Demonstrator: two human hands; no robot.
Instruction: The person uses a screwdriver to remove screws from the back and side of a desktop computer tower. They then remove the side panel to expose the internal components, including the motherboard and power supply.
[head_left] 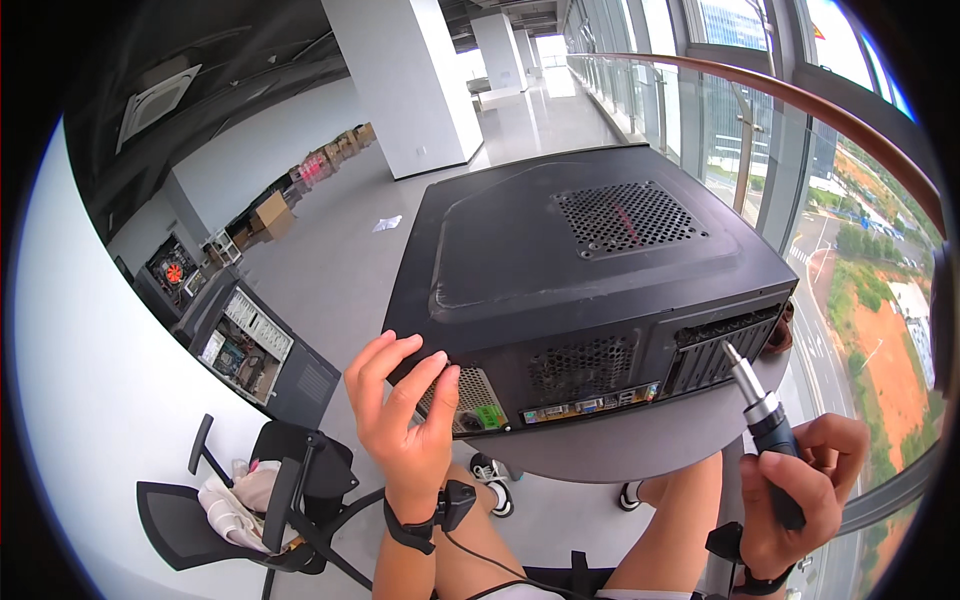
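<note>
A black computer tower case [520, 240] lies on its side on a round grey table [640, 440], its rear panel facing me. My left hand [405, 420] rests with fingers spread on the case's near left corner, beside the power supply grille [475, 400]. My right hand [800, 485] is wrapped round the dark handle of a screwdriver [765, 410]. The screwdriver's silver tip points up and left, in front of the expansion slot covers [712, 362]; whether it touches them I cannot tell. Ports [590, 405] show along the rear panel's lower edge.
At the left stands a mesh office chair [280, 490] with cloth on it. Behind it are opened computer cases [265, 345]. Boxes [270, 215] line the far wall. A white column [405, 90] rises beyond the table. On the right runs a glass railing [730, 130].
</note>
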